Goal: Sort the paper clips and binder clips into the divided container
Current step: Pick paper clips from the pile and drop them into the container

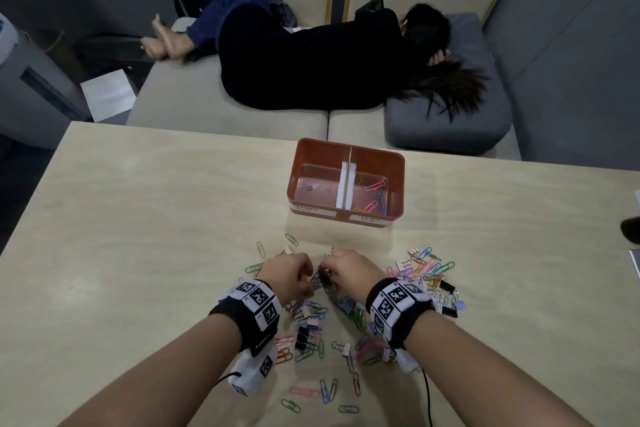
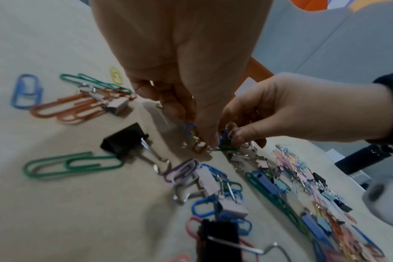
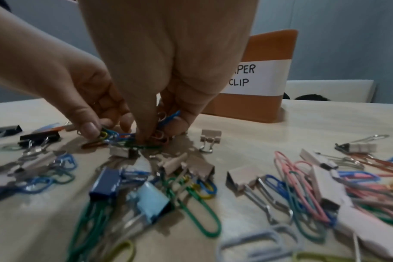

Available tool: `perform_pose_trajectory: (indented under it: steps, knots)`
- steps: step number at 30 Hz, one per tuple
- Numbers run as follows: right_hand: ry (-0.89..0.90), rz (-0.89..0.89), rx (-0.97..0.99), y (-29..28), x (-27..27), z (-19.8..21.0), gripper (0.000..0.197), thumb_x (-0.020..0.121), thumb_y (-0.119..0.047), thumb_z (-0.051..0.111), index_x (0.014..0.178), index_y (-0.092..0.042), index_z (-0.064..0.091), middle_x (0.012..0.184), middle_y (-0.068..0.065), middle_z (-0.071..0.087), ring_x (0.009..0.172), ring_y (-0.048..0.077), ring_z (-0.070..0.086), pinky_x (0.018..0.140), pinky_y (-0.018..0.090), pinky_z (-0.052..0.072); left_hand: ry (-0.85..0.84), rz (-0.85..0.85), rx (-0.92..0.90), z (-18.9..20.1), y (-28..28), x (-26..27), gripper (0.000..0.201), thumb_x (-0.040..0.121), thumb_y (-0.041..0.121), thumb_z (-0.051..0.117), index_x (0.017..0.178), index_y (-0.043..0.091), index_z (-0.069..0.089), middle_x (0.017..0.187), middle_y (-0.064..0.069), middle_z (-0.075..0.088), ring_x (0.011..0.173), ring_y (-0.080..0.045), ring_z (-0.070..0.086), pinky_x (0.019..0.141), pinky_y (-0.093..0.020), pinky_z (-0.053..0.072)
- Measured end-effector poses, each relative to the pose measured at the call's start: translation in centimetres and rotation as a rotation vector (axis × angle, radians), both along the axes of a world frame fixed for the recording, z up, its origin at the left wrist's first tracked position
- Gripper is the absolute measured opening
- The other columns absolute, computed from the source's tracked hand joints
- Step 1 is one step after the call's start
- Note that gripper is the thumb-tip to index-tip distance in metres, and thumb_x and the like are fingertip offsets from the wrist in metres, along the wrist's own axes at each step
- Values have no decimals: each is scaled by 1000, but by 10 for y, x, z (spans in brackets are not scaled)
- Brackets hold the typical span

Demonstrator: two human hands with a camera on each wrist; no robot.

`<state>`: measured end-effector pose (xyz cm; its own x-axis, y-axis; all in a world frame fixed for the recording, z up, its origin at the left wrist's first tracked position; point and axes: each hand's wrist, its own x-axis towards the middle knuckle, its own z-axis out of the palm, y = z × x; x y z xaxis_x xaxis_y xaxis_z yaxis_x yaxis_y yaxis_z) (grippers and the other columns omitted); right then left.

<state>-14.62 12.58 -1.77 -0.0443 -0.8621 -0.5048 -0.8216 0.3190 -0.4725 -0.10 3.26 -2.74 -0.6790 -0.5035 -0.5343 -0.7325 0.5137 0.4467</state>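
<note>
The orange divided container [image 1: 322, 152] stands mid-table; its right compartment, labelled PAPER CLIP [image 3: 256, 78], holds several coloured paper clips [image 1: 374, 185], and the left one looks nearly bare. Loose paper clips and binder clips [image 1: 311, 326] lie mixed on the table in front of it. My left hand [image 1: 307, 280] and right hand [image 1: 326, 274] meet fingertip to fingertip over the heap. Left fingers [image 2: 204, 136] pinch small blue and orange paper clips [image 2: 196, 141]. The right fingers [image 3: 146, 131] pinch a tangle of paper clips, a blue one [image 3: 171, 117] sticking out.
Another heap of clips [image 1: 429, 270] lies right of my right wrist. Black binder clips [image 2: 123, 140] sit close to the left hand. Beyond the table's far edge a person [image 1: 311, 59] lies on a sofa. A black cable [image 1: 427, 399] trails from the right wrist.
</note>
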Motion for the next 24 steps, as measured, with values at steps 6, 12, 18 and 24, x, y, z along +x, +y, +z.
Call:
perform_pose_trajectory:
  steps: [6, 12, 18, 24]
  knots:
    - [37, -69, -18, 8, -8, -6, 25, 88, -4, 52, 107, -16, 65, 109, 9, 56, 102, 28, 54, 84, 34, 44, -10, 10, -92, -5, 1, -2, 14, 80, 31, 64, 92, 25, 66, 99, 2, 66, 99, -19, 59, 85, -33, 50]
    - [18, -156, -37, 16, -13, -12, 17, 89, -10, 57, 102, -16, 67, 110, 6, 58, 103, 25, 56, 88, 32, 45, -71, -101, -165, -2, -9, -6, 16, 87, 33, 58, 98, 25, 65, 109, 1, 60, 110, -21, 50, 92, -36, 44]
    - [-20, -215, -89, 20, -14, -11, 22, 90, -13, 58, 110, -15, 67, 111, 4, 62, 105, 21, 56, 89, 28, 42, -161, -183, -196, -3, -13, -7, 21, 90, 36, 54, 105, 24, 63, 116, -2, 57, 117, -25, 46, 96, -41, 39]
    - [14, -148, -43, 17, -2, -13, 21, 90, -10, 55, 108, -18, 64, 115, 6, 60, 108, 25, 55, 93, 36, 46, -196, -220, -239, -1, -13, -8, 24, 91, 37, 52, 108, 25, 62, 118, -2, 56, 119, -25, 45, 98, -41, 37]
